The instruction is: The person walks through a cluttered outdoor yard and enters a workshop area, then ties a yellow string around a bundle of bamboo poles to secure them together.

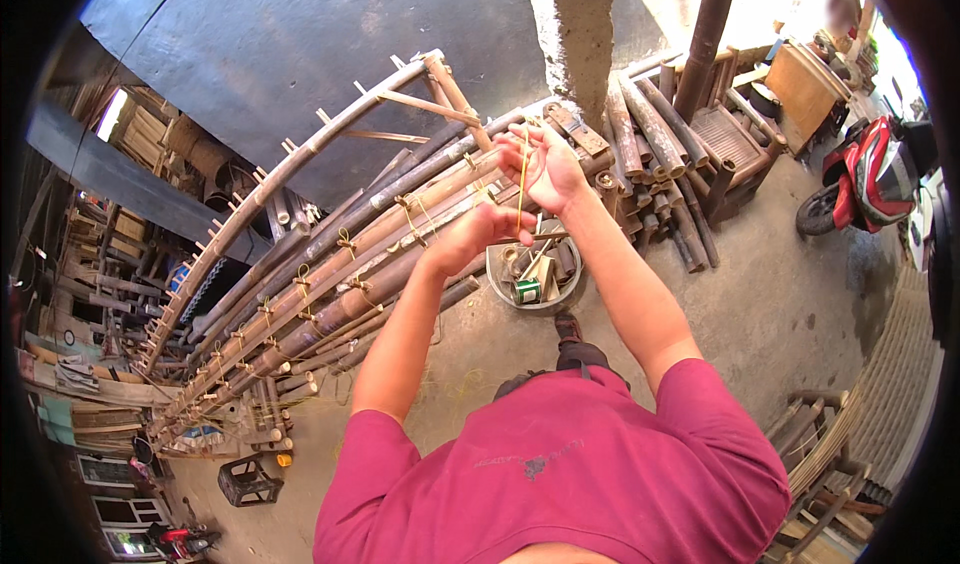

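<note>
While left hand pinches the near part of a thin, straight yellow strip and right hand seemingly pinches its far part, its long axis runs outward between them, left hand nearer the maroon cloth shirt.

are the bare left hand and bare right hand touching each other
Apart: the head view shows a gap between the left hand and the right hand, with a thin yellow strip crossing it.
</note>
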The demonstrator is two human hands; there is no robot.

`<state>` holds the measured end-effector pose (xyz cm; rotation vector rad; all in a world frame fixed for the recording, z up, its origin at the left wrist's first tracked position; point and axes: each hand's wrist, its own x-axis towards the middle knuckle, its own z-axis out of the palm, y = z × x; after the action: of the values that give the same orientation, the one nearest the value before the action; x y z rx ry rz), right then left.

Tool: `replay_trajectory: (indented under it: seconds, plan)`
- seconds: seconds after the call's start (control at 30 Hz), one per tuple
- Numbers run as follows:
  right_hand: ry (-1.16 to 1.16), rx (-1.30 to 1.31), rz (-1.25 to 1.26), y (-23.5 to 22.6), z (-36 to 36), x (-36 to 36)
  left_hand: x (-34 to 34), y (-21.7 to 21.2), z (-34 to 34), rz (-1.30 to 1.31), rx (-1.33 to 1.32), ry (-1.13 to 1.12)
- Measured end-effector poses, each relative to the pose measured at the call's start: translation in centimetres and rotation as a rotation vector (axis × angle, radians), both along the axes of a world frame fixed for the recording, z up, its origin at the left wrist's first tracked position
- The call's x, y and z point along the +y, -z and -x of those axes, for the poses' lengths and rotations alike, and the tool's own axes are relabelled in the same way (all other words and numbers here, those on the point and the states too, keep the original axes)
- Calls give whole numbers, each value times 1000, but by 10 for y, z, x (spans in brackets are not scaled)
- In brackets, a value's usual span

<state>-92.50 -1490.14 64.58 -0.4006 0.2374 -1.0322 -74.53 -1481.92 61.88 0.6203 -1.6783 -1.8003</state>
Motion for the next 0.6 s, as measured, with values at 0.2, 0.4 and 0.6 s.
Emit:
replay_trajectory:
  seconds: [0.2, 0.4, 0.6]
  plan:
    - [-443, 286, 682, -47, 28, 61, -15, -96, -4, 150, 355, -283]
    - [200, -379, 202, -76, 133, 26, 0, -56, -128, 750, -1296, -503]
    - [500, -265, 136, 10, 259, 22, 195, -116, -462, 762, -1282, -1594]
